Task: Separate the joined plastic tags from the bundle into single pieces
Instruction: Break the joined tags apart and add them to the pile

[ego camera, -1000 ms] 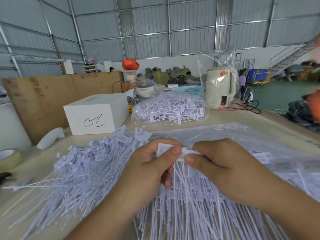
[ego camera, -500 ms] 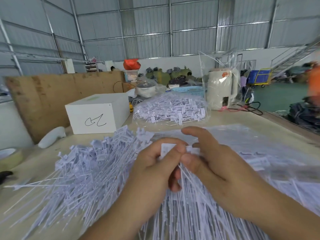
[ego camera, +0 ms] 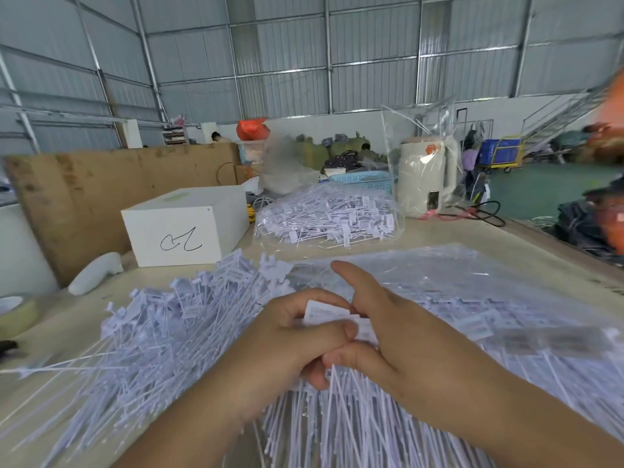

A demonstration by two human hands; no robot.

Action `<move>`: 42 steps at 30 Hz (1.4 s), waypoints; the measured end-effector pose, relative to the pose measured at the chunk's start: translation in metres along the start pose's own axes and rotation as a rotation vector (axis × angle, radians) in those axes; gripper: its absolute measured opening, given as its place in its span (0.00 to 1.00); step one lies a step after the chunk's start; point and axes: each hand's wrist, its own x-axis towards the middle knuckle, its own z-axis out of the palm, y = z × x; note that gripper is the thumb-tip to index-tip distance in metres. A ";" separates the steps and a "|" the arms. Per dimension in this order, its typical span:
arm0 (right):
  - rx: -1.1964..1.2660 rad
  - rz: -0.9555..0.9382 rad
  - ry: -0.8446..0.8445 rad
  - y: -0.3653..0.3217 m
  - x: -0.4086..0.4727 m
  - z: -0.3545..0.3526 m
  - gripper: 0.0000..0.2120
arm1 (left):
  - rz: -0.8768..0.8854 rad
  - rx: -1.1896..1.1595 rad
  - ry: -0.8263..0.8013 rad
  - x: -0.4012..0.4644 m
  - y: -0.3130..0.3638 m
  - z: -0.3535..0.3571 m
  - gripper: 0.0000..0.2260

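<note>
Compared with half a second earlier, the left hand [ego camera: 287, 336] has been rolled so that its thumb is pressed lower, against the right thumb, and the right index finger is lifted straighter. A small bundle of joined tags [ego camera: 332, 317] is pinched between both hands: curled left fingers and thumb are closed on the flat heads, while the right hand [ego camera: 405, 336] is closed on it by thumb and lower fingers (index extended, free). The bundle is held above the table [ego camera: 456, 238], heads pointed away from the person, thin tails trailing toward the person. A loose pile of tags [ego camera: 152, 332] is fanned at left; a bagged lot [ego camera: 324, 217] is placed beyond, beside a white box [ego camera: 185, 231]. Cardboard sheet [ego camera: 101, 194] and kettle [ego camera: 425, 177] are noted; corrugated metal walls are seen behind.
</note>
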 end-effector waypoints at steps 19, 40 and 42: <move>-0.260 -0.143 0.277 -0.002 -0.003 -0.023 0.13 | 0.194 -0.045 0.141 -0.002 0.003 -0.005 0.12; -0.116 -0.072 0.233 -0.006 -0.002 -0.011 0.30 | 0.152 -0.154 0.158 0.000 -0.001 0.010 0.08; -0.166 -0.084 0.191 -0.005 -0.003 -0.011 0.32 | 0.106 -0.130 0.117 -0.001 -0.001 0.008 0.09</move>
